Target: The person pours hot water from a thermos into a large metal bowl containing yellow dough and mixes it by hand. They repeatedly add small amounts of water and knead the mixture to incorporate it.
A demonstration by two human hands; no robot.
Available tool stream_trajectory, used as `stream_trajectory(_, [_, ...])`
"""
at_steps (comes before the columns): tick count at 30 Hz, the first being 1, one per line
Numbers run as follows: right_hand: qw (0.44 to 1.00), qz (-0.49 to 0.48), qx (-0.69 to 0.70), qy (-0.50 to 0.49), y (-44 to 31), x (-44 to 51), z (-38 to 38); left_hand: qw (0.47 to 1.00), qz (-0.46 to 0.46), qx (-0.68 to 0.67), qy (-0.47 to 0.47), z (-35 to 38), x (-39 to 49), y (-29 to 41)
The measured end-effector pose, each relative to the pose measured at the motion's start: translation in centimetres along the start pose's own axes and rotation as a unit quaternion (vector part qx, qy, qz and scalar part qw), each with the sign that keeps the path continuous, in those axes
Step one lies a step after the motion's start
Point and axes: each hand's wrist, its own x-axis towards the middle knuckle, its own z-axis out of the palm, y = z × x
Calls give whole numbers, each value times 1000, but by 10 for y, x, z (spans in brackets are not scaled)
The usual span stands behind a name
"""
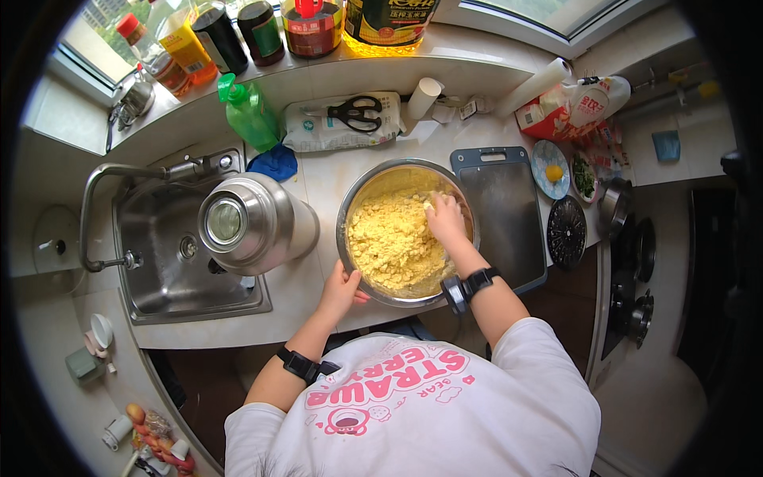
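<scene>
A large stainless steel bowl [349, 262] stands on the counter before me, filled with crumbly yellow dough [393, 238]. My left hand [344, 288] grips the bowl's rim at its near left side, thumb on the edge. Inside the bowl, at its right, my right hand [446, 219] is down in the crumbs with curled fingers; whether it grips any dough is hard to see, as the fingertips are partly hidden. Close by on the left is a steel vacuum flask [262, 223], and on the right lies a dark cutting board [506, 220].
A steel sink [161, 250] with a curved faucet [89, 208] is at left. Behind the bowl lie black-handled scissors [357, 113] on a packet, beside a green pump bottle [250, 116]. Bottles line the sill. Right of the board are a blue plate [551, 182] and a black round rack [566, 232].
</scene>
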Motion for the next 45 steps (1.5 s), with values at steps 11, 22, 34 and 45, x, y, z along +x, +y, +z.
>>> stream_trajectory(11, [953, -260, 127, -91, -62, -20, -20, 1000, -2, -20, -6, -1, 1, -1])
stream_trajectory(22, [895, -431, -23, -114, -71, -29, -13, 1000, 3, -25, 6, 3, -2, 0])
stream_trajectory(34, [879, -376, -188, -225, -48, -51, -16, 999, -3, -32, 22, 6, -3, 2])
stream_trajectory(45, [928, -309, -158, -137, -34, -40, -41, 1000, -6, -22, 22, 6, -2, 0])
